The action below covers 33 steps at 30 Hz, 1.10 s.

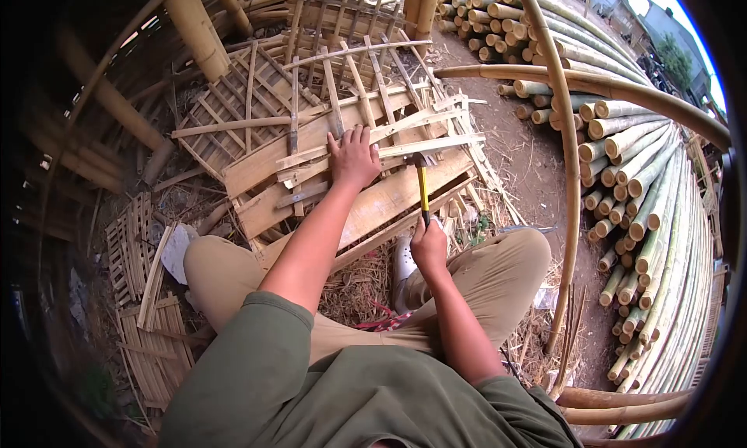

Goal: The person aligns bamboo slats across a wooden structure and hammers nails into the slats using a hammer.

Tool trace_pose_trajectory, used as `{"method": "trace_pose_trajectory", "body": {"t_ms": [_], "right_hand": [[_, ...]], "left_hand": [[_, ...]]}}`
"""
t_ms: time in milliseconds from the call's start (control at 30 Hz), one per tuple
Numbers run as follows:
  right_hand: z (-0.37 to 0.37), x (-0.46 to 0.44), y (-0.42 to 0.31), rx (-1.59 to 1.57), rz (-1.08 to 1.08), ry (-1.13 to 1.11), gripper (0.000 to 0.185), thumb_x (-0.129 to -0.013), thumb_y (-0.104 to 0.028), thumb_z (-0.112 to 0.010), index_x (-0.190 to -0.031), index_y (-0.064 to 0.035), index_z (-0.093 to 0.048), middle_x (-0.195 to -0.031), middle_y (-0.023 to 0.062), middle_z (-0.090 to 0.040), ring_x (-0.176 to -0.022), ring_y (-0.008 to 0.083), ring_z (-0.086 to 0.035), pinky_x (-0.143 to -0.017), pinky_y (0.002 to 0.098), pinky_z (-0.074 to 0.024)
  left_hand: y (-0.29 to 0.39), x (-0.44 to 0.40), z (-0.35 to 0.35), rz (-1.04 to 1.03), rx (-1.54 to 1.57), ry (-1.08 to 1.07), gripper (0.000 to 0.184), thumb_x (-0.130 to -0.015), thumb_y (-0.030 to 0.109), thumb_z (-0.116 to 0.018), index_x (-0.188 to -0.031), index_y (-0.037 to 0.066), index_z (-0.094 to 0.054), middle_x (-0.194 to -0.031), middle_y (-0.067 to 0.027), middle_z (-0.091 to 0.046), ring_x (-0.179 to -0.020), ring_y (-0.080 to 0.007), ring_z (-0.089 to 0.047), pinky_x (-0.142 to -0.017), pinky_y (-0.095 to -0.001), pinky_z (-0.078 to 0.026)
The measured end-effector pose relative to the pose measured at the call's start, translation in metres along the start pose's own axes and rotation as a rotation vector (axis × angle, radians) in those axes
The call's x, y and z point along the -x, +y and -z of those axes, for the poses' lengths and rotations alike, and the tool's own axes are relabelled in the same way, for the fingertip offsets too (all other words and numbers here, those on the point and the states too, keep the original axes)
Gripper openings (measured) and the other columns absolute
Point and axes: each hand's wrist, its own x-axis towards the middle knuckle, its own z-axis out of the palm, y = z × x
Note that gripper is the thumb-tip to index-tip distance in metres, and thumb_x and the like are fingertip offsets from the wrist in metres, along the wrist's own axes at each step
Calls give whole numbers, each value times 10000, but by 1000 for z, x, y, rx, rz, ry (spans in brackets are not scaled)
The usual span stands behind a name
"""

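My right hand (429,249) is wrapped round the black grip of a hammer (423,189) with a yellow and black handle. The hammer's head is by the near edge of a pale bamboo slat (436,146). Flat on the slats lies my left hand (355,158), fingers spread and pressing down. Under both hands, a frame of crossed bamboo strips (336,94) rests on a wooden plank bench (389,203). Whether a nail is at the hammer's head is too small to tell.
Stacked bamboo poles (646,183) fill the right side, behind a curved bamboo rail (568,137). Slatted panels (156,347) lie at the left. Thick bamboo posts (194,31) stand at the back left. Shavings (354,292) litter the ground between my legs.
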Motion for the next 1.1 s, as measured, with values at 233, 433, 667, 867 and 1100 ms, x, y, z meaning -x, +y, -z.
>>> {"method": "trace_pose_trajectory", "body": {"t_ms": [233,433,667,867,1100], "right_hand": [[12,-7,-7,-196,-111,101,397,-1032,-288,-496,-828,40,-585,-653,227,-590,-609,364,-602,-605,464,-456],[18,-11,-13,-310,-94,128,413,-1035,-294,-500,-797,38,-561,-651,194,-577,-576,306,-556,-585,440,-432],[29,-6,-19,-402,-50,207,409,-1040,-297,-506,-795,26,-557,-620,156,-554,-561,241,-539,-560,403,-420],[31,-11,-19,-452,-81,237,400,-1034,-287,-508,-823,45,-582,-655,212,-593,-592,340,-581,-591,444,-443],[21,-17,-19,-481,-213,201,424,-1038,-296,-502,-798,47,-570,-621,154,-548,-564,230,-497,-572,412,-415]], "left_hand": [[-10,5,31,-260,20,-198,983,-729,463,-795,-1544,224,-298,-1600,-57,-301,-1482,-238,-282,-1199,-641,-115],[-12,2,36,-286,101,-287,956,-681,51,-746,-1530,245,-351,-1587,-105,-316,-1461,-289,-322,-1173,-660,-186],[13,23,55,-239,136,-370,985,-706,301,-863,-1538,261,-336,-1591,-116,-306,-1473,-301,-301,-1167,-675,-170],[25,41,75,-353,222,-105,753,-748,353,-860,-1385,98,-551,-1410,-153,-538,-1301,-308,-523,-1105,-565,-360],[129,119,248,-785,1359,-138,486,-836,255,-822,-523,84,-492,-538,-6,-564,-451,-114,-526,-450,-253,-370]]}}
